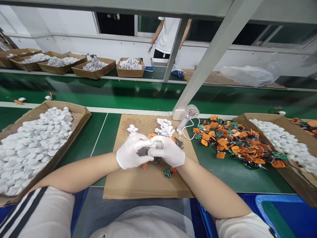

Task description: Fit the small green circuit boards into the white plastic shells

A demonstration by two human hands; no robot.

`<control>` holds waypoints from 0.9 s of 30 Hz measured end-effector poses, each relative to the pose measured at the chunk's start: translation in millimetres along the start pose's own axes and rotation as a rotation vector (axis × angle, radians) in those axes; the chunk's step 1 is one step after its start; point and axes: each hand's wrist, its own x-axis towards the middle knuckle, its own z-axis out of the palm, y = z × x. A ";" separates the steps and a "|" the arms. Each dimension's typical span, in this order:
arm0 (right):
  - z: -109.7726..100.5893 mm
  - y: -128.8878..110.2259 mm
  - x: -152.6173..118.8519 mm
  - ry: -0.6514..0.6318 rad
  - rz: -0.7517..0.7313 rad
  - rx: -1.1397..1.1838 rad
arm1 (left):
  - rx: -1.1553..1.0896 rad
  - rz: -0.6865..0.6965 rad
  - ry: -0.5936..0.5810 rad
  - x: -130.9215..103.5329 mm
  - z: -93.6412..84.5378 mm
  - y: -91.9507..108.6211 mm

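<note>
My left hand (130, 151) and my right hand (170, 152), both in white gloves, meet over a brown cardboard sheet (148, 185). Their fingers are bent and pinched together around a small piece, mostly hidden, with only a dark bit showing between them. Just beyond the hands lie a small pile of white rounded pieces (164, 127) and a few more white pieces (132, 128) to the left. Under and beside my fingers are orange parts with wires. A green circuit board (167, 172) rests on the cardboard in front of my right hand.
A large box of white pieces (37, 138) stands at left, another box (287, 142) at right. Orange parts with circuit boards (230, 140) are heaped on the green table. A clear handheld fan (190, 114) stands by a slanted post (210, 62). A person (168, 36) stands beyond.
</note>
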 end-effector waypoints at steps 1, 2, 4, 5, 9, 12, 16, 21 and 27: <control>1.1 0.0 -0.5 0.008 -0.004 0.005 | 0.017 0.027 0.011 0.8 -0.2 0.5; 2.1 -0.1 -1.0 0.012 -0.007 0.010 | 0.029 0.049 0.019 1.8 -0.6 1.0; 3.5 -0.5 -1.4 0.007 -0.005 0.008 | 0.042 0.077 0.028 3.7 -1.6 1.7; 3.9 -0.7 -1.2 0.007 -0.002 0.001 | 0.044 0.085 0.028 4.4 -2.0 1.8; 2.6 -1.3 2.4 0.007 0.006 0.014 | 0.021 0.061 0.005 4.0 -0.9 -1.1; 0.1 -0.5 5.2 -0.007 0.002 0.069 | -0.058 0.006 -0.028 1.2 0.4 -7.0; -3.6 3.5 6.2 -0.046 -0.002 0.147 | -0.134 -0.034 -0.028 -1.0 -1.6 -12.3; -6.3 10.2 5.8 -0.144 0.029 0.168 | -0.089 -0.138 -0.079 -1.1 -5.8 -6.1; 1.1 6.1 0.5 -0.068 0.014 -0.010 | -0.113 -0.126 -0.059 -3.9 -3.4 -2.4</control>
